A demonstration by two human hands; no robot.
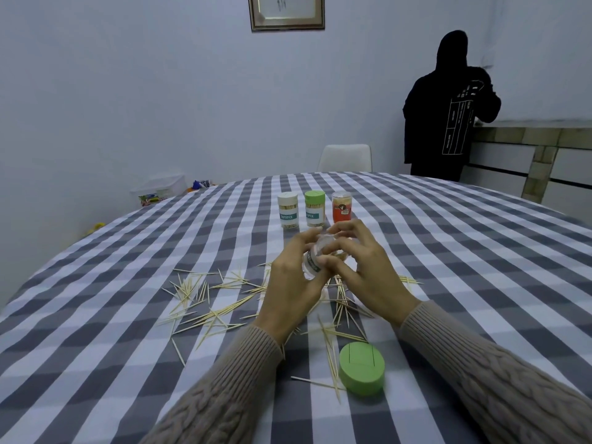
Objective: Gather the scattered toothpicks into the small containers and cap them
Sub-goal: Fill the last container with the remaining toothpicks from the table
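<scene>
At the centre of the frame the left hand [290, 283] has its grip curled round a clear container [312, 262] lifted off the checked surface [128, 363], while the right hand [362, 267] pinches at its open end, where a few toothpicks show inside. Behind them, three capped containers stand in a row, white-lidded [288, 209] and green-lidded [315, 208] full of toothpicks, red one [342, 207] rightmost. Scattered toothpicks [205, 302] lie left of and beneath the hands, and a loose green cap [362, 368] rests lower centre.

I'm sitting in a home dining room: a checked cloth covers the tabletop [128, 283], a white chair [346, 158] stands opposite, a framed picture [286, 11] hangs on the plain wall.
</scene>
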